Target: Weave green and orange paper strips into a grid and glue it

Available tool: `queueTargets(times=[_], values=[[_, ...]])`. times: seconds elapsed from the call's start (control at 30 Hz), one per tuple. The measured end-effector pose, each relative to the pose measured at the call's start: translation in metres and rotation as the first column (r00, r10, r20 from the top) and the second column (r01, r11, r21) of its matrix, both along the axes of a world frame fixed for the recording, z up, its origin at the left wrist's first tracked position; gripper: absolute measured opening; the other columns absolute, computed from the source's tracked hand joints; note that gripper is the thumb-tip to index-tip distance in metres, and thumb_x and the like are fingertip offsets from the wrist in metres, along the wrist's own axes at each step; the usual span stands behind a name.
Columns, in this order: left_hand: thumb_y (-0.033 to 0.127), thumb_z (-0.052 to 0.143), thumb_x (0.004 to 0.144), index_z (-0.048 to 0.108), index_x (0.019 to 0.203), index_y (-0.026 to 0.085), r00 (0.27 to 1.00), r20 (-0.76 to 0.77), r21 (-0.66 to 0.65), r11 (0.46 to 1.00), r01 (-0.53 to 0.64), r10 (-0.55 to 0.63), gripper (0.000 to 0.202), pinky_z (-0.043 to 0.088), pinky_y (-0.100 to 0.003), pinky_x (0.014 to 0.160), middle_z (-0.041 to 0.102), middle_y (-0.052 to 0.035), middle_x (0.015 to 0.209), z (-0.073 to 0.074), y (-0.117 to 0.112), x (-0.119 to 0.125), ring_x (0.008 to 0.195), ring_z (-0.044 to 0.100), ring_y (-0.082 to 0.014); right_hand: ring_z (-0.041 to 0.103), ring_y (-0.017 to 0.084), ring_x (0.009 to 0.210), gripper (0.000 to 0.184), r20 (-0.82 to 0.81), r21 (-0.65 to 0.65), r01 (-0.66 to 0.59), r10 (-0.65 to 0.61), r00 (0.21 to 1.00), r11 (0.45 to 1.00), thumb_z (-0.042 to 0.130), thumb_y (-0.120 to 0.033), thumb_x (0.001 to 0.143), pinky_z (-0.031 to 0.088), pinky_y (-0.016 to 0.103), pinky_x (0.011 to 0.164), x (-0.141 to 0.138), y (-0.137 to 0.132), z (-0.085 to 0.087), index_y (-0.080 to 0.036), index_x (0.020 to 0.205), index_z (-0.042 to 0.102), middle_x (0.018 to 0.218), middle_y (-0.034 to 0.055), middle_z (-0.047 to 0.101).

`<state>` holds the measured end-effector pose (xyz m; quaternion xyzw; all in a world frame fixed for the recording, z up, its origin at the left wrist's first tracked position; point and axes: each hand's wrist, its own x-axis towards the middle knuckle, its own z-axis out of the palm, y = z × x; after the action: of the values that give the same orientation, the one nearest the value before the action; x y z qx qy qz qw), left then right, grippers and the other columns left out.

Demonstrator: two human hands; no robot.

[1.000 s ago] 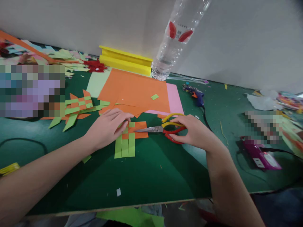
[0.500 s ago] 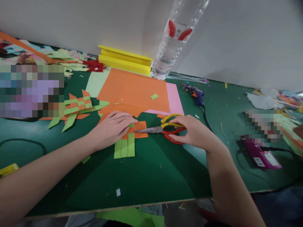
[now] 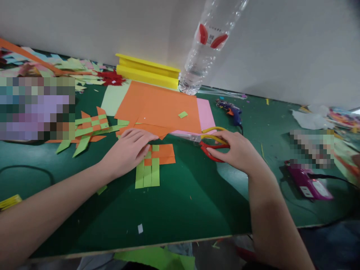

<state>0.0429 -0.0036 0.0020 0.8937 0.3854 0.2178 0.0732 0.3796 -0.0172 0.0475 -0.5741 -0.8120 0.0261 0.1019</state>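
My right hand (image 3: 237, 150) is wrapped round the handles of a pair of scissors (image 3: 198, 139), one loop yellow and one red. The blades point left, over the near edge of the coloured sheets and apart from the woven paper strips (image 3: 155, 159). Those strips cross in orange and green squares, with green tails toward me and orange ends to the right. My left hand (image 3: 126, 152) lies over their left and far parts, its fingers stretched out and pressed together; it hides part of the weave. Another woven paper piece (image 3: 91, 125) with pointed ends lies farther left.
Orange sheets (image 3: 160, 103) lie behind the hands, beside a pink sheet (image 3: 206, 112). A plastic bottle (image 3: 201, 62) stands by the wall next to a folded yellow strip (image 3: 147, 73). To the right are a glue gun (image 3: 232, 111) and a corded purple power strip (image 3: 309, 183).
The scissors, in my right hand, have moved up and to the right, off the woven strips. My left hand has shifted slightly left, uncovering more of the weave.
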Motion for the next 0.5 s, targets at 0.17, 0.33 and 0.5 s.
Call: queueTargets(times=[0.17, 0.33, 0.5], values=[[0.025, 0.036, 0.099, 0.059, 0.109, 0.018, 0.994, 0.007, 0.056, 0.993, -0.107, 0.107, 0.026, 0.04, -0.041, 0.093, 0.071, -0.0063, 0.101, 0.003, -0.001, -0.004, 0.101, 0.062, -0.0238, 0.066, 0.028, 0.088, 0.032, 0.056, 0.14, 0.151, -0.16, 0.985, 0.979, 0.063, -0.042, 0.083, 0.047, 0.042, 0.079, 0.001, 0.008, -0.012, -0.02, 0.106, 0.066, 0.104, 0.0103, 0.072], [0.054, 0.041, 0.097, 0.063, 0.108, 0.019, 0.99, -0.076, 0.096, 0.989, -0.112, 0.119, 0.043, 0.037, -0.042, 0.093, 0.068, -0.0076, 0.104, 0.0, -0.004, -0.006, 0.101, 0.059, -0.0266, 0.065, 0.029, 0.089, 0.037, 0.042, 0.155, 0.218, -0.227, 0.973, 0.964, 0.062, -0.044, 0.083, 0.048, 0.039, 0.073, 0.003, 0.009, -0.018, -0.02, 0.112, 0.062, 0.106, 0.0108, 0.07], [0.066, 0.042, 0.092, 0.065, 0.104, 0.02, 0.991, -0.106, 0.063, 0.995, -0.08, 0.086, 0.053, 0.034, -0.043, 0.096, 0.066, -0.0078, 0.106, -0.003, -0.007, -0.007, 0.104, 0.057, -0.0271, 0.063, 0.028, 0.093, 0.023, -0.07, 0.392, 0.172, -0.158, 0.985, 0.904, 0.056, -0.034, 0.088, 0.047, 0.042, 0.083, -0.008, 0.007, -0.016, -0.019, 0.105, 0.061, 0.099, 0.011, 0.069]])
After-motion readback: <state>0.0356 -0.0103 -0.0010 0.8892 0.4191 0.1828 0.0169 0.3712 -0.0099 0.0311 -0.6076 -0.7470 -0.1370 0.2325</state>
